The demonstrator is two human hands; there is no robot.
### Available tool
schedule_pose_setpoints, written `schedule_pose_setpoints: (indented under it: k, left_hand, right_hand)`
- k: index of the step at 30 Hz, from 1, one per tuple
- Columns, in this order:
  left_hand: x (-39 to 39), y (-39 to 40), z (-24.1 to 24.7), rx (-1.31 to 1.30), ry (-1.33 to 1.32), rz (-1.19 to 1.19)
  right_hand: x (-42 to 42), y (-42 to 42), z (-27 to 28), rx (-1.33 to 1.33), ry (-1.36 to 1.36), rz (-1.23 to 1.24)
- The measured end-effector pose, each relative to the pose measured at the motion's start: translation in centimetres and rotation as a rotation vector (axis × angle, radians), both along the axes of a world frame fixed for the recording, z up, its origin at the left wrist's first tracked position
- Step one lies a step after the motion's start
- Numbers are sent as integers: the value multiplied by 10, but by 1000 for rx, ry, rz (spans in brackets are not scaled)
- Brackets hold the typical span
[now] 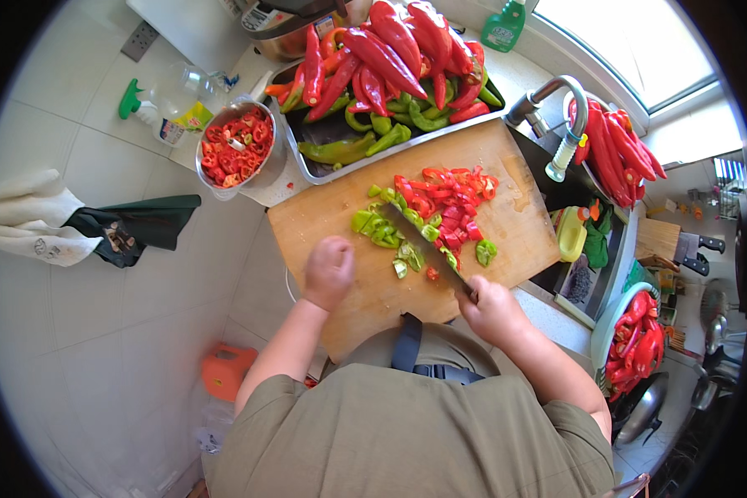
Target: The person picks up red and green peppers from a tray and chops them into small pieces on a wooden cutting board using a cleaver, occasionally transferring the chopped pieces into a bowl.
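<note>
My right hand [493, 311] grips the handle of a kitchen knife [422, 239], its blade slanting up and left across the wooden cutting board [373, 314]. Beneath and beside the blade lie cut green pepper pieces [376, 229], some of them touching it. To the right of the blade spreads a heap of chopped red pepper [451, 202]. One green piece [486, 252] sits apart on the right. My left hand [330, 272] is curled into a fist over the board's left part, away from the blade, with nothing visible in it.
Behind the board stands a metal tray [348, 172] piled with whole red and green peppers. A pot [280, 149] of sliced red pepper is at left. Right are the faucet [541, 103], a yellow bottle [571, 233], a basin [604, 333] of red peppers and a knife block [657, 239].
</note>
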State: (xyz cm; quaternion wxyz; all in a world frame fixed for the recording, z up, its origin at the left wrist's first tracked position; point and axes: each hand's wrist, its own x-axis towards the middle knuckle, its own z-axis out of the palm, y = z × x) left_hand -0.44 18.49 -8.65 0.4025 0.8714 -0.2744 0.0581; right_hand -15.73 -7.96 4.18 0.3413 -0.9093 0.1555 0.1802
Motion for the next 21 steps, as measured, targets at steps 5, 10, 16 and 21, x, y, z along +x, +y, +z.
schedule_pose_setpoints:
  k: [5, 10, 16, 21]
  left_hand:
    - [73, 39, 11, 24, -91, 146]
    - [147, -13, 34, 193, -289, -121]
    - [198, -77, 32, 708, 120, -116]
    - [204, -89, 55, 823, 163, -163]
  right_hand:
    - [12, 30, -23, 99, 130, 126]
    - [30, 44, -36, 148, 92, 37]
    - [20, 18, -25, 143, 147, -273]
    - [7, 12, -47, 244, 6, -448]
